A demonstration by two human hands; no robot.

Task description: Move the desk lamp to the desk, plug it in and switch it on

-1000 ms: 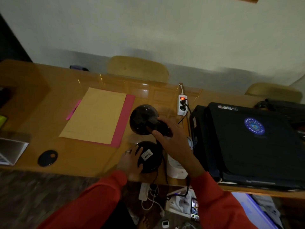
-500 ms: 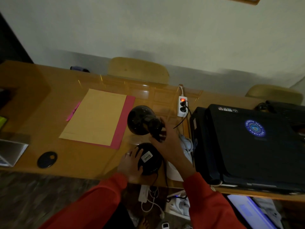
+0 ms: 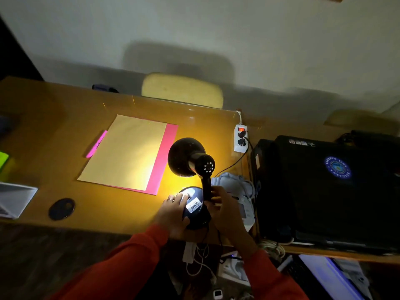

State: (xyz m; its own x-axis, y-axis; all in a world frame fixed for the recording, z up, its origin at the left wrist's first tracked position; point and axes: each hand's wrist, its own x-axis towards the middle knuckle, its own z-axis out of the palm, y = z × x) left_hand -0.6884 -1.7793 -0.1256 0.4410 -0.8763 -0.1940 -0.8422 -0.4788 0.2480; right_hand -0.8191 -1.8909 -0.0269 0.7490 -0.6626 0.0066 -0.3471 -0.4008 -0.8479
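Wooden counter (image 3: 54,131) in a dim room: the lit desk lamp (image 3: 185,155) stands near its front edge, throwing yellow light over a brown envelope (image 3: 127,152) on a pink folder (image 3: 167,148), beside a white power strip (image 3: 239,139) with a black cord plugged in. Left hand (image 3: 173,213) lies on the lamp's round base, fingers extended; right hand (image 3: 226,212) has its fingers curled round the lower stem.

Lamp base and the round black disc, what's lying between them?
Head view: only the left hand, resting on the lamp base; from there to the round black disc the desk is bare.
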